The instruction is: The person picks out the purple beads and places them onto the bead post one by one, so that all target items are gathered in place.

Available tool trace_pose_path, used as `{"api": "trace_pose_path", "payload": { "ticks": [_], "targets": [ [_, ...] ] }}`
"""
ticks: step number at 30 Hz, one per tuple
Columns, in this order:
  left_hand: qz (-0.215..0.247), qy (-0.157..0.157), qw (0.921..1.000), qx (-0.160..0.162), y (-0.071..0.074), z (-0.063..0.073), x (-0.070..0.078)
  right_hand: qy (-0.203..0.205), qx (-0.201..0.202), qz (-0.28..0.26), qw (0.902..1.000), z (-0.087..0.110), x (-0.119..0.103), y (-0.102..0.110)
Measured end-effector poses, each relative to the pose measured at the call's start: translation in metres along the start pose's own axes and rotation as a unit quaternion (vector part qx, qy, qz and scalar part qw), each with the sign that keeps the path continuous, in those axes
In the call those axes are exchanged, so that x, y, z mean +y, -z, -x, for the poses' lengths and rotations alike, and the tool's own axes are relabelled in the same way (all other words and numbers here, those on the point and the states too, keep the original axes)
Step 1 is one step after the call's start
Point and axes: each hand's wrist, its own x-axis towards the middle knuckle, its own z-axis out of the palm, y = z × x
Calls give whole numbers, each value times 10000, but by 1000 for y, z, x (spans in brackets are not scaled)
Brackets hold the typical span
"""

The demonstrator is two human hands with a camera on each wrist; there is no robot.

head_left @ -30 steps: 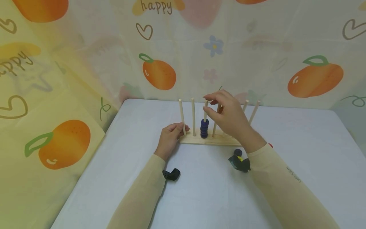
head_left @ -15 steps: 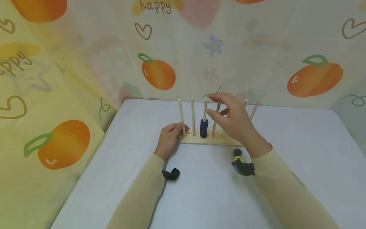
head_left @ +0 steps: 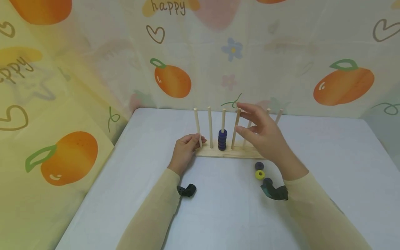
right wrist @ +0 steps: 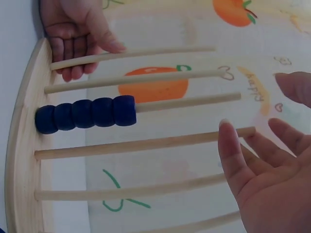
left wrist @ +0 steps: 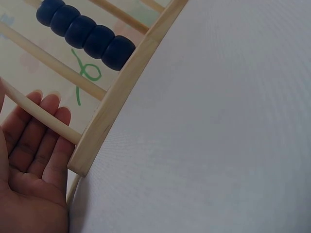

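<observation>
A wooden peg rack (head_left: 229, 152) with upright dowels stands on the table. Several dark blue beads (right wrist: 92, 114) are stacked on its third peg from the left, the upper part of the dowel bare. At the rack's left end, my left hand (head_left: 185, 151) holds the outermost peg (left wrist: 46, 116), thumb on one side and fingers behind. My right hand (head_left: 260, 130) is beside the top of the fourth peg (right wrist: 146, 145). Its thumb and fingers are spread with nothing held between them; whether it touches that peg I cannot tell.
In front of the rack's right side lie a dark bead (head_left: 259, 166), a yellow bead (head_left: 260, 174) and another dark bead (head_left: 267, 181) partly behind the wrist camera (head_left: 275, 192). A fruit-patterned cloth (head_left: 200, 69) hangs behind the white table (head_left: 218, 215).
My right hand has moved right, from the top of the beaded third peg to the fourth peg. More of the loose beads has come into view. The left hand holds its place.
</observation>
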Motion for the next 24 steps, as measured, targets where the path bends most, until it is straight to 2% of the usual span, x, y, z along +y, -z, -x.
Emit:
{"api": "trace_pose_path", "payload": {
  "ticks": [7,11,18,24],
  "targets": [
    [3,-36,10000,16,-1,1,1,56,-135,-1110,9937,13,5,11],
    [-18,-43,10000,1,0,1,0,84,-124,-1501,9886,20,13,17],
    [-29,-32,10000,11,0,0,0,112,-217,-1403,9898,34,21,28],
    [-4,-1,10000,29,-1,1,1,-112,-121,-1016,9947,50,29,37]
  ]
}}
